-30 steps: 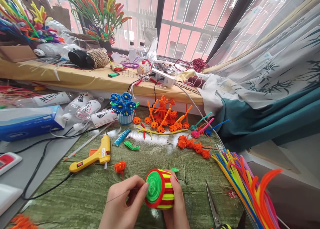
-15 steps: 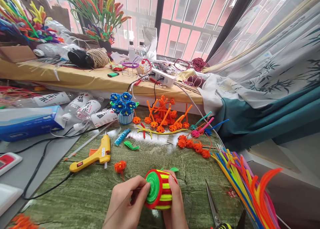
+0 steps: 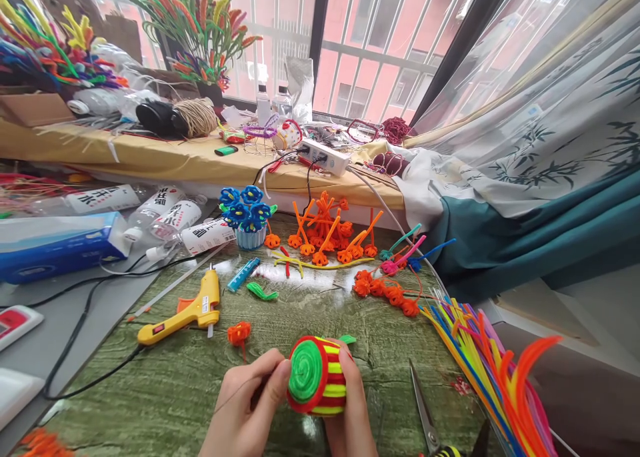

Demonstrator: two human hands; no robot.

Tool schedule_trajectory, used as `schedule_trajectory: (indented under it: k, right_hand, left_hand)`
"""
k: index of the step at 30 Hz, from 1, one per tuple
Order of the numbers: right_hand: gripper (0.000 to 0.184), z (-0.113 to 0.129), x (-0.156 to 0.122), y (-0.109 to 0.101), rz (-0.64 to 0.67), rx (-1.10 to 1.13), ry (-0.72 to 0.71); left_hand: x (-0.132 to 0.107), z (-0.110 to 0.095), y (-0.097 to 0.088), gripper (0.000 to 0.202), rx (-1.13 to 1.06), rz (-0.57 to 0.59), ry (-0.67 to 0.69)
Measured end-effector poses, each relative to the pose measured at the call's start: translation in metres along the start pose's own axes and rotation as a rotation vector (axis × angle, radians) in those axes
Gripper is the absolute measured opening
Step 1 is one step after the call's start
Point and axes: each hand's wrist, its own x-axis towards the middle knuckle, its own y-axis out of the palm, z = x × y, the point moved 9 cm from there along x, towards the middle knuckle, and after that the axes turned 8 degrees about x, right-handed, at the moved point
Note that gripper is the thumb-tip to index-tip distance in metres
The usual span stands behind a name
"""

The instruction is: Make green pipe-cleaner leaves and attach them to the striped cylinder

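Note:
My right hand (image 3: 351, 410) is wrapped round a small drum (image 3: 315, 376) made of pipe cleaners, with red and yellow stripes on its side and a green spiral face rimmed in red. It is held low at the front of the green table (image 3: 165, 390). My left hand (image 3: 245, 410) pinches a thin dark wire (image 3: 235, 392) against the drum's green face, thumb and forefinger closed. A small green leaf piece (image 3: 348, 340) lies just behind the drum.
A yellow glue gun (image 3: 186, 312) with a black cord lies to the left. Scissors (image 3: 427, 417) and a fan of coloured pipe cleaners (image 3: 493, 370) lie to the right. Orange flowers (image 3: 327, 234), a blue flower pot (image 3: 249, 217) and lying bottles (image 3: 173, 217) fill the table behind.
The drum has turned slightly and my left fingers have shifted along its green face, still pinching the wire. Both hands stay in the same spot.

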Motion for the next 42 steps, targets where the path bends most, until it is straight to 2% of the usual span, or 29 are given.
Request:
schedule_trajectory:
  k: [5,11,18,24,32,39,42]
  right_hand:
    - [0.04,-0.005,0.0,-0.003,-0.009,0.002,0.055]
    - [0.038,-0.002,0.0,-0.002,-0.006,-0.017,0.004]
    - [0.04,-0.009,0.001,-0.002,0.056,0.016,0.055]
    - [0.041,-0.01,0.0,0.0,0.077,0.017,0.062]
    - [0.046,-0.004,-0.003,0.003,0.056,-0.018,0.044]
    - [0.044,-0.005,-0.004,0.002,0.034,-0.005,0.069]
    - [0.038,-0.003,-0.004,0.006,0.065,0.002,0.046]
  left_hand:
    - [-0.002,0.006,0.009,0.038,-0.015,0.056,-0.028]
    - [0.001,0.009,0.015,0.041,-0.002,0.112,-0.005]
    - [-0.004,0.013,0.004,0.044,0.035,0.017,-0.032]
    - [-0.002,0.004,-0.002,0.044,0.048,-0.036,-0.011]
    - [0.001,0.006,0.009,0.043,0.078,0.073,0.016]
    - [0.003,0.015,-0.004,0.04,0.115,0.083,-0.031]
    - [0.002,0.012,0.001,0.042,0.081,0.138,-0.035]
